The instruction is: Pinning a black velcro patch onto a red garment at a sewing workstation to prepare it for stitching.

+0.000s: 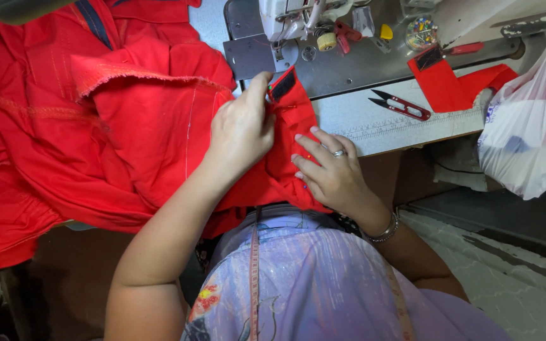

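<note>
Lying bunched and creased just before the sewing machine (285, 22), the bright red cloth (127, 126) shows a frayed folded edge and a black strip (282, 84) at its machine-side corner, left hand (242, 129) pinching there, right hand (330, 170) pressing flat-fingered nearby.

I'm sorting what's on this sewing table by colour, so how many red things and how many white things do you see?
Red: 4 (big red garment, small red fabric piece, red-handled thread snips, red clip)
White: 2 (sewing machine head, plastic bag)
Total: 6
</note>
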